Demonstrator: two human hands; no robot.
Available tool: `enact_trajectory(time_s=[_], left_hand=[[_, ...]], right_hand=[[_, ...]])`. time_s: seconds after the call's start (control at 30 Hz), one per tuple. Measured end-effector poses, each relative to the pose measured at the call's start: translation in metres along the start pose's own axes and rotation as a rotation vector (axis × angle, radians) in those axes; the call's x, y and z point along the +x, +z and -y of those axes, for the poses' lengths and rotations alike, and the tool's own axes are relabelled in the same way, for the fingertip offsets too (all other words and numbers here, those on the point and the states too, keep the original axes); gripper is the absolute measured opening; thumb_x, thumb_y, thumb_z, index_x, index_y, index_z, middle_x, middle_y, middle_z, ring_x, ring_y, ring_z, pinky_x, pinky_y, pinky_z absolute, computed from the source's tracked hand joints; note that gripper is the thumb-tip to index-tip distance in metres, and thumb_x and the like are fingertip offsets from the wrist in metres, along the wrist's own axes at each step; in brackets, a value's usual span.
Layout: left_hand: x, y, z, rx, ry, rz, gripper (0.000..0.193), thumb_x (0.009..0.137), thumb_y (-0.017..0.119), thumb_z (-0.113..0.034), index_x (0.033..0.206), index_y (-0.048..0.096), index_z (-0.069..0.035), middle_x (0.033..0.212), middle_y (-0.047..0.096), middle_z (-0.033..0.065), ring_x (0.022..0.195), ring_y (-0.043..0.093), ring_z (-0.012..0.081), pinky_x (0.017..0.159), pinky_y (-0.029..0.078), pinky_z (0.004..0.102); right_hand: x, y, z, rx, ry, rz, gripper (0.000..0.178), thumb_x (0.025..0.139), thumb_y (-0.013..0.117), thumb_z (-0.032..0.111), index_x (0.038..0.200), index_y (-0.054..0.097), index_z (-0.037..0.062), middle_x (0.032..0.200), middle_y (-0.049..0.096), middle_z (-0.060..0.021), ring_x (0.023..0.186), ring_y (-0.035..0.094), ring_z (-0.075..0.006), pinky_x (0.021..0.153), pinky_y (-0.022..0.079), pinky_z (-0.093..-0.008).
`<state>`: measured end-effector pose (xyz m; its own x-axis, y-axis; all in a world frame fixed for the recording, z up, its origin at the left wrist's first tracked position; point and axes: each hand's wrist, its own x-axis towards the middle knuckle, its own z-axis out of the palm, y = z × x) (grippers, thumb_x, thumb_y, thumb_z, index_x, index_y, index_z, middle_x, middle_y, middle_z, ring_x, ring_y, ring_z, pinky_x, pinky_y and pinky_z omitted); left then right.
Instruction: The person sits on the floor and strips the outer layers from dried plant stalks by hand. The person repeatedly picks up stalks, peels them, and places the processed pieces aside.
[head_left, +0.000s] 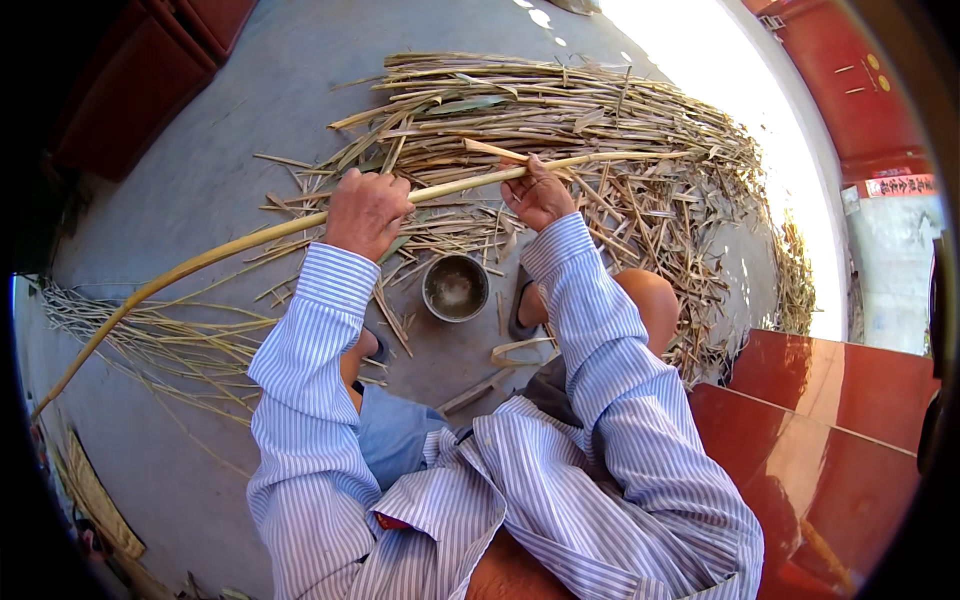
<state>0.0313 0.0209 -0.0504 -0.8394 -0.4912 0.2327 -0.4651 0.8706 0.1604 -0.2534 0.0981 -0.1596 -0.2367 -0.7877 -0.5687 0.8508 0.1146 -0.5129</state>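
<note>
A long, pale yellow reed stalk (240,243) runs across in front of me, bending down toward the far left. My left hand (368,212) is closed around it, back of the hand up. Farther right, my right hand (540,193) grips the same stalk near its thinner end, fingers curled and thumb against it. A short strip of husk (495,151) sticks out by the right fingertips; whether it is still joined to the stalk I cannot tell. Just beyond both hands lies a big heap of dry reed stalks (560,110).
A metal bowl (455,288) with some liquid stands on the grey floor between my feet. Loose husk scraps (670,260) litter the right side. Thin stripped stalks (190,335) lie at left. A glossy red surface (800,430) is near my right, and red furniture (140,85) stands far left.
</note>
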Motion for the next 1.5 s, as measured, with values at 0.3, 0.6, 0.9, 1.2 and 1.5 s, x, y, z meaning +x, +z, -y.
enact_trajectory(time_s=[0.3,0.6,0.9,1.2,1.5], left_hand=[[-0.007,-0.015,0.016,0.239,-0.287,0.114,0.012,0.075,0.069,-0.012,0.082,0.060,-0.008,0.078,0.063,0.0105,0.078,0.063,0.0314,0.073,0.046,0.0418],[0.018,0.005,-0.003,0.136,-0.146,-0.042,0.033,0.079,0.069,-0.039,0.084,0.059,-0.008,0.077,0.062,0.0092,0.076,0.061,0.0287,0.070,0.041,0.0416],[0.012,-0.015,-0.002,-0.062,-0.238,-0.068,0.035,0.083,0.066,-0.040,0.073,0.061,-0.007,0.067,0.060,0.0134,0.064,0.058,0.0359,0.057,0.044,0.0460],[0.004,-0.005,-0.010,0.138,-0.139,-0.087,0.036,0.084,0.066,-0.041,0.076,0.056,-0.007,0.068,0.060,0.0103,0.063,0.062,0.0297,0.056,0.048,0.0411],[0.018,-0.006,-0.017,-0.032,-0.228,-0.142,0.040,0.083,0.067,-0.044,0.075,0.058,-0.005,0.067,0.059,0.0125,0.063,0.060,0.0311,0.056,0.045,0.0425]], right_hand=[[0.025,-0.044,0.071,0.157,-0.119,-0.187,0.021,0.098,0.055,0.029,0.110,0.057,0.0122,0.092,0.065,-0.0023,0.086,0.059,-0.0171,0.079,0.050,-0.0358],[-0.016,0.050,-0.003,0.022,-0.004,0.119,0.019,0.097,0.057,0.025,0.106,0.057,0.0091,0.094,0.063,-0.0042,0.086,0.059,-0.0185,0.081,0.051,-0.0364],[0.011,-0.018,0.042,0.071,-0.170,0.035,0.019,0.097,0.058,0.019,0.110,0.056,0.0050,0.096,0.068,-0.0087,0.084,0.066,-0.0194,0.074,0.057,-0.0328],[0.019,-0.015,0.034,-0.127,-0.150,-0.228,0.021,0.094,0.064,0.026,0.102,0.064,0.0071,0.086,0.070,-0.0067,0.073,0.069,-0.0168,0.054,0.055,-0.0256],[0.004,-0.019,0.038,-0.090,-0.220,-0.170,0.023,0.095,0.061,0.026,0.106,0.061,0.0063,0.091,0.069,-0.0071,0.077,0.069,-0.0178,0.059,0.055,-0.0255]])
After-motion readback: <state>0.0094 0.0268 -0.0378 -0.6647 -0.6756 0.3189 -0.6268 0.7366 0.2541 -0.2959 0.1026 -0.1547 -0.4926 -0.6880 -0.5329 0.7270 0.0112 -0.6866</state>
